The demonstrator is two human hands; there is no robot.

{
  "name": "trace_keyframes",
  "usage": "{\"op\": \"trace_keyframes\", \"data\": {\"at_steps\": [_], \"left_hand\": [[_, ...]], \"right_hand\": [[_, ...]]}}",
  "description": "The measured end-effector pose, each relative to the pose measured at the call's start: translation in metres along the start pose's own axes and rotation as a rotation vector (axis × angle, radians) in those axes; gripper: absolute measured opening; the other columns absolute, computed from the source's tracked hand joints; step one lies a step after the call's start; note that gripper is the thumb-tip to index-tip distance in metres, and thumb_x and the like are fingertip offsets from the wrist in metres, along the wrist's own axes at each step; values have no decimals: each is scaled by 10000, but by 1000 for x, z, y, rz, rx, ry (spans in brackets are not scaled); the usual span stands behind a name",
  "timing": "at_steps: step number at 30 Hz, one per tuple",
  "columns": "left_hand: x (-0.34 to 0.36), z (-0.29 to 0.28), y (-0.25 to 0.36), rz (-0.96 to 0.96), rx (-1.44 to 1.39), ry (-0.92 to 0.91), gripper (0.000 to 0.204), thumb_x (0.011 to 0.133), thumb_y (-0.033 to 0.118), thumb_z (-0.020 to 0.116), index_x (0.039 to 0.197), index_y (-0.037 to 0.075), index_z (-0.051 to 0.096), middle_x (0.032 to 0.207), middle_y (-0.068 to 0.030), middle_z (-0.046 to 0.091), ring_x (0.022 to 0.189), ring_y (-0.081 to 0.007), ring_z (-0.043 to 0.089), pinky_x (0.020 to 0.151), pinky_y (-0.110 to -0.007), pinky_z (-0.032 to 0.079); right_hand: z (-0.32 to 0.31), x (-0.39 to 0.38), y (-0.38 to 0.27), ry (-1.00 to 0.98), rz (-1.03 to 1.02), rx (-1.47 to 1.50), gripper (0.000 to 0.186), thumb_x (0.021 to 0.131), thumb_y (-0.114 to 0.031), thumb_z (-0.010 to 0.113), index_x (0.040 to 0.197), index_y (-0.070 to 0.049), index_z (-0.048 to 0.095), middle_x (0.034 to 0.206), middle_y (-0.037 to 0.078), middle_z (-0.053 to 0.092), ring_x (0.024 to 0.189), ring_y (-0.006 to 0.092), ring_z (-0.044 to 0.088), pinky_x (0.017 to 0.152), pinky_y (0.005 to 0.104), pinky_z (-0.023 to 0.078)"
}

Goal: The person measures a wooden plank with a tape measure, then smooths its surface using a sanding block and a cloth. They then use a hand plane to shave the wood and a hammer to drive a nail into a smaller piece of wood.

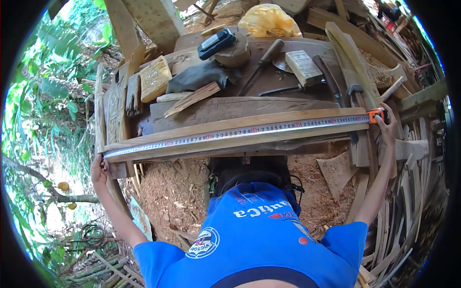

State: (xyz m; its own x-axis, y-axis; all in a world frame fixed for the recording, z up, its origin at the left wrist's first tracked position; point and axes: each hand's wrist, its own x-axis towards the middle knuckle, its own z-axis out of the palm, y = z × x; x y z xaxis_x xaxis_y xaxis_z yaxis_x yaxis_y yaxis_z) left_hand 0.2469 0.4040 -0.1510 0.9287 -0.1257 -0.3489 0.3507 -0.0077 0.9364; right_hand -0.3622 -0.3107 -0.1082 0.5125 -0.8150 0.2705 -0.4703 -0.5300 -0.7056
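Note:
A long, narrow wooden board [288, 136] lies crosswise on the workbench in front of me. Along its top face runs the extended blade of a tape measure [230, 133], nearly end to end. My right hand [387, 126] grips the orange and black tape measure case [378, 115] at the board's right end. At the opposite end, my left hand [99, 169] has its fingers closed at the tape's tip and the board's corner. The hook itself is hidden by those fingers.
The workbench [278, 89] carries a wooden-handled tool [261, 67], a pale wood block [304, 68], a dark cloth [199, 78], a black device [216, 44] and offcuts. Behind sits a yellowish plastic bag [270, 21]. Wood strips [408, 187] pile up at right; shavings cover the ground [175, 192].

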Motion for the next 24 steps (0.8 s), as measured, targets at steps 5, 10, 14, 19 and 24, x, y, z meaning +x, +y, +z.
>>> {"op": "trace_keyframes", "data": {"at_steps": [5, 10, 14, 19, 24], "left_hand": [[-9, -6, 12, 324, -41, 77, 161, 898, 153, 546, 1002, 38, 591, 807, 17, 579, 599, -42, 459, 497, -186, 367], [-10, 40, 64, 574, -50, -115, 285, 910, 192, 528, 1119, 2, 565, 865, 7, 556, 708, -57, 452, 632, -206, 374], [-33, 180, 103, 581, -149, -97, 294, 886, 131, 542, 1146, -5, 567, 974, -9, 565, 772, -69, 477, 710, -201, 395], [-77, 324, 105, 830, 512, -575, 270, 847, 160, 577, 1056, -6, 612, 951, -65, 635, 874, -131, 570, 782, -239, 426], [-111, 423, 36, 788, 623, -1012, 229, 830, 202, 616, 969, 22, 646, 843, -45, 629, 767, -127, 553, 687, -246, 440]], "right_hand": [[-17, -11, -34, 52, 32, 135, 546, 720, -213, 670, 1208, -34, 501, 1115, 81, 523, 1017, 158, 518, 901, 288, 395], [-17, -48, -86, -64, -33, 258, 738, 597, -355, 733, 1223, -45, 496, 1059, 66, 522, 972, 173, 534, 864, 302, 420], [49, -99, -162, -335, 220, 230, 528, 565, -238, 709, 1038, -24, 618, 924, 51, 571, 842, 155, 572, 751, 282, 467], [145, -173, -178, -891, 618, 656, 554, 606, -175, 778, 1095, -19, 570, 917, 40, 594, 808, 119, 558, 742, 258, 450], [190, -197, -226, -943, 660, 1081, 636, 642, -196, 774, 1183, -12, 493, 948, 19, 563, 884, 116, 523, 827, 240, 401]]}}
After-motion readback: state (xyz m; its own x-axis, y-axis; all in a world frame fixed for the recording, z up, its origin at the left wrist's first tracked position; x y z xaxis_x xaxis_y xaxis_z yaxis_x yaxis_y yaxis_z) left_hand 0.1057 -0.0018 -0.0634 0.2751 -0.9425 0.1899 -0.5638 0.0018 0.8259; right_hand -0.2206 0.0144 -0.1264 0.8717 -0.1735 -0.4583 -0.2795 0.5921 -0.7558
